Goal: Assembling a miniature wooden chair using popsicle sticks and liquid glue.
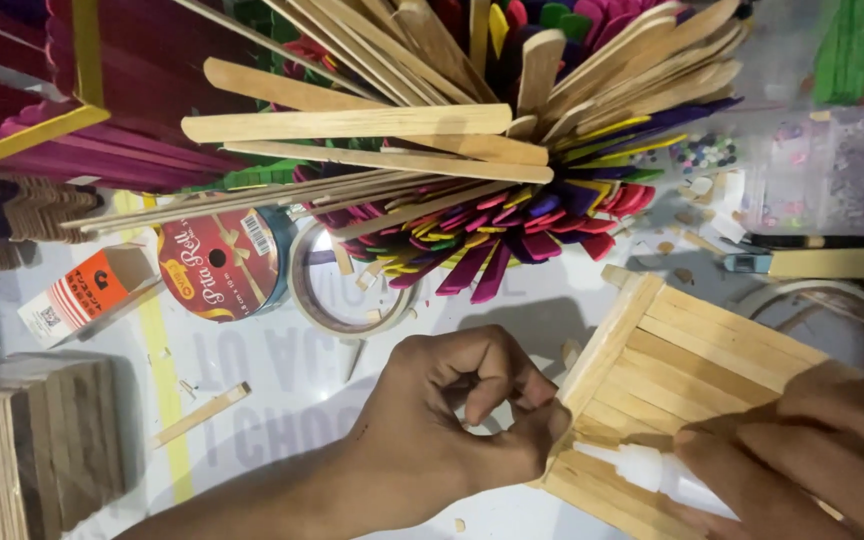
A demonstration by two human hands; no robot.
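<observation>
White table point(282, 380) carries my pale wooden craft-stick box point(692, 370), its sticks running up-left to down-right. My left hand point(452, 420), fingers curled, steadies its near corner; my right hand point(812, 450) grips a white glue bottle point(642, 468), nozzle pointing left at that corner.

Matt bare-wood stick panel point(692, 370), translucent plastic glue bottle point(642, 468), glossy tape roll point(220, 265) w/ foil label

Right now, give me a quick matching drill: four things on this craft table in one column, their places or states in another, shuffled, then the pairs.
Things:
1. glue bottle
2. stick panel
3. tape ring
4. red ribbon roll

Places or states:
A. flat on the table, beside the tape ring
B. held in the right hand, nozzle at the panel's edge
C. steadied at its corner by the left hand
D. under the fanned sticks, right of the red roll

Pairs: 1-B, 2-C, 3-D, 4-A
</observation>
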